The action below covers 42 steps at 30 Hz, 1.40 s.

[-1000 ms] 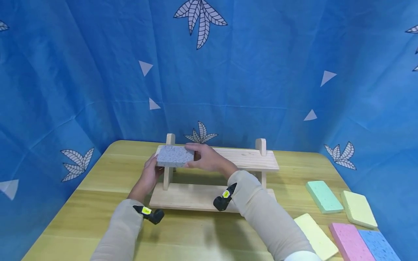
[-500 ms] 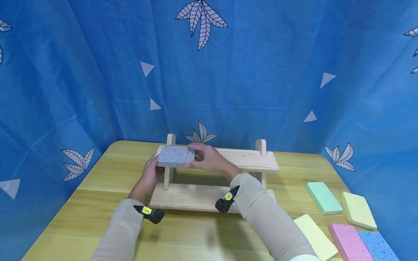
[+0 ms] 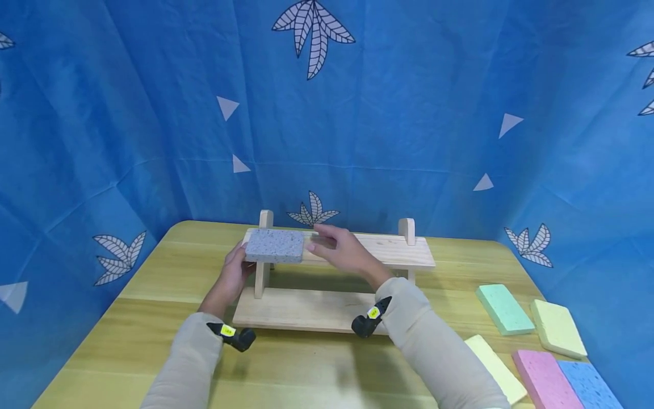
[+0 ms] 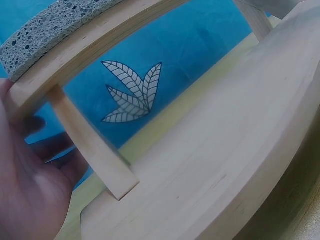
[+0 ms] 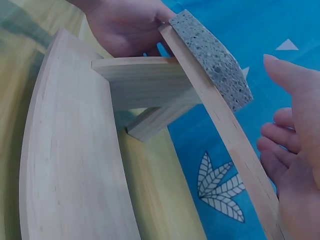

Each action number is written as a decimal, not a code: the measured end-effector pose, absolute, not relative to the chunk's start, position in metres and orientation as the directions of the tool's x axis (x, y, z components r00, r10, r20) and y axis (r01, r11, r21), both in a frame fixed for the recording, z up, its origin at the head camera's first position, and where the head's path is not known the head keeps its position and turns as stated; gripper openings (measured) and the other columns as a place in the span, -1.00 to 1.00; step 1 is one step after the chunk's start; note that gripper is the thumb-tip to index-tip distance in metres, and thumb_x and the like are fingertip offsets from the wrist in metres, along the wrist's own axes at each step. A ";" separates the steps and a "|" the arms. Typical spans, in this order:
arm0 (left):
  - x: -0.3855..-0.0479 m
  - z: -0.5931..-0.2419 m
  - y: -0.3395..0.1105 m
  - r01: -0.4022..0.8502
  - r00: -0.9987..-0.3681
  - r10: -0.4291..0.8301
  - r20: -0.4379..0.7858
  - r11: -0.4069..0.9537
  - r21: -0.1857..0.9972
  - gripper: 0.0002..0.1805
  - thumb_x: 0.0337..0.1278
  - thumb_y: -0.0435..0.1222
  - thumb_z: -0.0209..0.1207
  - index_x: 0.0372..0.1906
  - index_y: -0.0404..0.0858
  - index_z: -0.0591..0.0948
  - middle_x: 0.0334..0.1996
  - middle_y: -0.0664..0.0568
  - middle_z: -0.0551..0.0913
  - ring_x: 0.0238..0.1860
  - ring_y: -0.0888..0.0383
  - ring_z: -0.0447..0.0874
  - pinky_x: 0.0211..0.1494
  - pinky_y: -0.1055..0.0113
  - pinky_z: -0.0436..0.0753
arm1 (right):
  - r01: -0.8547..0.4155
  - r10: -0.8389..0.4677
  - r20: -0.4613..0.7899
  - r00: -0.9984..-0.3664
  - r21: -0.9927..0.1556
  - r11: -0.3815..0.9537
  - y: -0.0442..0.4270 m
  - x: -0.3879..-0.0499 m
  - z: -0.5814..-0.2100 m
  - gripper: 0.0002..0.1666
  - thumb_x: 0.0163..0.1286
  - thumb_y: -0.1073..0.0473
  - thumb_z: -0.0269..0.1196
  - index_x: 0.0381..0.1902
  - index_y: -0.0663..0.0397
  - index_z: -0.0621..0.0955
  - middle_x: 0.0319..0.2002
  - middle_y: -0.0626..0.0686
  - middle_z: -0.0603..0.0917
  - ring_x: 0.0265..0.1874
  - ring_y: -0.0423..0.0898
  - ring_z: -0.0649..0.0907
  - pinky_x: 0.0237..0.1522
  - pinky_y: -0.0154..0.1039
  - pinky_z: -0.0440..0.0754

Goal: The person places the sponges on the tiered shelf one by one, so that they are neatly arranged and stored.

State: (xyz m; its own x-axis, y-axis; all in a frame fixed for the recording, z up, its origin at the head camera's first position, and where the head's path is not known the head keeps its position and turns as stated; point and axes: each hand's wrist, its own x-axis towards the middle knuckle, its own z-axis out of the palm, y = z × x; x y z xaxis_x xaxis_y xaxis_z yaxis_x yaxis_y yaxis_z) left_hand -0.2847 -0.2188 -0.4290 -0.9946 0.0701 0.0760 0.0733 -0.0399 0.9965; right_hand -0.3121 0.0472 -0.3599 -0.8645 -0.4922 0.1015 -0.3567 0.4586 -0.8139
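Note:
A grey speckled, sponge-like block (image 3: pixel 275 245) lies flat on the left end of the upper board of a two-tier wooden shelf (image 3: pixel 383 248). My left hand (image 3: pixel 233 279) holds that end of the board; in the left wrist view its fingers (image 4: pixel 55 147) curl below the board, and the thumb is mostly cut off. To the right of the block, my right hand (image 3: pixel 347 250) is held apart from it, thumb and fingers spread around nothing. The right wrist view also shows a gap between this hand (image 5: pixel 295 145) and the block (image 5: pixel 212 60).
On the wooden table (image 3: pixel 128 335), at right, lie a green block (image 3: pixel 506 309), two pale yellow blocks (image 3: pixel 558 328) (image 3: pixel 495 369), a pink block (image 3: pixel 546 378) and a blue block (image 3: pixel 590 385). A blue curtain (image 3: pixel 388 113) hangs behind. The shelf's lower board (image 3: pixel 306 309) sits near the table.
My right hand has let go of the grey block's right side and moved a little to the right. The block and my left hand have stayed in place.

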 end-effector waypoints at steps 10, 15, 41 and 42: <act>-0.283 -0.431 -0.219 0.063 -0.995 0.080 0.068 -0.060 0.996 -0.45 0.50 -0.05 -0.43 0.43 -0.20 0.13 0.28 -0.18 0.25 0.37 -0.10 0.17 0.44 0.02 0.12 | -0.377 -0.438 0.125 -0.890 -0.743 0.553 0.071 -0.307 -0.361 -0.28 0.31 -0.19 0.18 0.35 -0.05 0.35 0.30 -0.05 0.42 0.26 -0.09 0.43 0.25 -0.14 0.39; -0.282 -0.431 -0.220 0.052 -0.995 0.081 0.057 -0.069 0.996 -0.44 0.49 -0.04 -0.41 0.44 -0.18 0.12 0.30 -0.17 0.23 0.39 -0.09 0.15 0.44 0.03 0.10 | -0.410 -0.443 0.150 -0.884 -0.704 0.580 0.084 -0.302 -0.361 -0.28 0.31 -0.19 0.17 0.34 -0.02 0.36 0.29 0.00 0.43 0.26 -0.06 0.43 0.26 -0.12 0.39; -0.284 -0.429 -0.220 0.059 -0.993 0.097 0.063 -0.044 0.997 -0.46 0.50 -0.11 -0.46 0.44 -0.21 0.10 0.32 -0.18 0.21 0.39 -0.09 0.13 0.45 0.01 0.08 | -0.403 -0.278 0.292 -0.915 -0.663 0.631 0.178 -0.272 -0.373 -0.39 0.35 -0.06 0.19 0.26 0.11 0.44 0.22 0.17 0.49 0.20 0.09 0.49 0.17 0.01 0.46; -0.284 -0.429 -0.220 0.060 -0.993 0.097 0.063 -0.036 0.998 -0.46 0.50 -0.10 -0.46 0.43 -0.21 0.10 0.31 -0.17 0.22 0.38 -0.08 0.14 0.44 0.01 0.08 | -0.396 -0.269 0.290 -0.918 -0.663 0.635 0.182 -0.271 -0.374 -0.39 0.35 -0.06 0.18 0.27 0.11 0.44 0.22 0.18 0.49 0.20 0.10 0.49 0.17 0.01 0.46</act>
